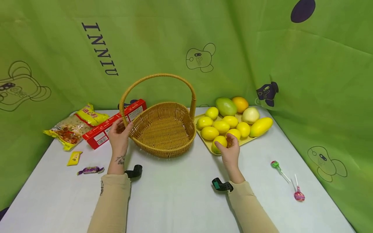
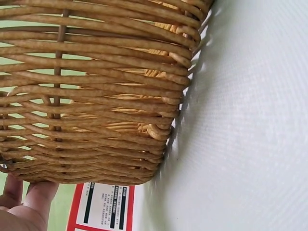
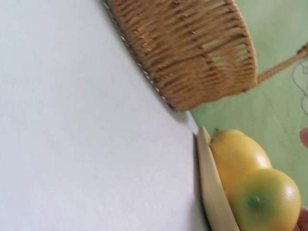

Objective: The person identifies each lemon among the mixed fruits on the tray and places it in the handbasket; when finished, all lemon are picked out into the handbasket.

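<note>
A wicker basket (image 1: 163, 150) with a tall arched handle stands mid-table. My left hand (image 1: 118, 134) holds it by the left side, where the handle meets the rim; in the left wrist view the fingers (image 2: 41, 195) lie against the end of the weave (image 2: 96, 110). At the front of a pale yellow tray (image 1: 212, 149) of fruit, my right hand (image 1: 231, 153) is spread around a green-tipped lemon (image 1: 218, 146). The right wrist view shows that lemon (image 3: 267, 199) with one fingertip (image 3: 303, 219) close beside it and another finger (image 3: 304, 137) apart from it.
More lemons (image 1: 209, 133), a green mango (image 1: 226, 107), an orange fruit (image 1: 240, 104), a pale round fruit (image 1: 251, 115) and a long yellow fruit (image 1: 261, 127) fill the tray. Leftward lie a red box (image 1: 102, 137), a snack bag (image 1: 70, 129) and wrapped candies (image 1: 91, 170); rightward, two lollipops (image 1: 299, 195).
</note>
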Tool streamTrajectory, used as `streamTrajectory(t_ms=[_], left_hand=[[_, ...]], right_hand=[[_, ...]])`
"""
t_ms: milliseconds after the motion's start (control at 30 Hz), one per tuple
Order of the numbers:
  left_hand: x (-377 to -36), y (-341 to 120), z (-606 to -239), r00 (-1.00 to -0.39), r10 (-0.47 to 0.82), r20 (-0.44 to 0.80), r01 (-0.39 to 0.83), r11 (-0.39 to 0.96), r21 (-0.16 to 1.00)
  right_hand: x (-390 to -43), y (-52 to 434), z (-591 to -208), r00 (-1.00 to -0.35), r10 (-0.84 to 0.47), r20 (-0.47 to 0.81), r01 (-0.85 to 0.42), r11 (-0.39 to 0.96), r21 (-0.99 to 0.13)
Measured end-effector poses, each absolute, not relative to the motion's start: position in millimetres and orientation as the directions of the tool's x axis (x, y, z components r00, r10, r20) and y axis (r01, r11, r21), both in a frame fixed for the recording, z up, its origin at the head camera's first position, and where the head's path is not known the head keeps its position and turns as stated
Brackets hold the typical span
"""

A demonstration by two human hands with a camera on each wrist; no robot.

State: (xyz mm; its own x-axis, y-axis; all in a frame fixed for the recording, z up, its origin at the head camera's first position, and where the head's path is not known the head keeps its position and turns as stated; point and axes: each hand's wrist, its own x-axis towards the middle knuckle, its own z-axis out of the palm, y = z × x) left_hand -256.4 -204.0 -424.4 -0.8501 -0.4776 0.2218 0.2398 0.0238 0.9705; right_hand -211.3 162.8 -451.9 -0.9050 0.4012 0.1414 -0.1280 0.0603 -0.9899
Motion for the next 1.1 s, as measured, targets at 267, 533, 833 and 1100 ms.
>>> streamTrajectory(t_ms=[267, 533, 833, 1100], left_hand=[[-256, -203, -425, -0.835, -0.501, 0.226, 0.241, 0.035, 0.970], [-253, -204, -423, -0.846, -0.494, 0.202, 0.231, 0.003, 0.973], [-253, -205, -423, -0.854, -0.485, 0.190, 0.238, -0.040, 0.970], [-253, -206, -423, -0.858, -0.484, 0.171, 0.218, -0.043, 0.975]], right_hand=[[-214, 153, -455, -0.913, 0.390, 0.123, -0.075, 0.137, -0.988], [-218, 151, -458, -0.930, 0.351, 0.111, -0.001, 0.299, -0.954], [-219, 155, -457, -0.954, 0.289, 0.084, 0.048, 0.419, -0.907], [-215, 174, -443, -0.978, 0.205, 0.035, 0.032, 0.316, -0.948]])
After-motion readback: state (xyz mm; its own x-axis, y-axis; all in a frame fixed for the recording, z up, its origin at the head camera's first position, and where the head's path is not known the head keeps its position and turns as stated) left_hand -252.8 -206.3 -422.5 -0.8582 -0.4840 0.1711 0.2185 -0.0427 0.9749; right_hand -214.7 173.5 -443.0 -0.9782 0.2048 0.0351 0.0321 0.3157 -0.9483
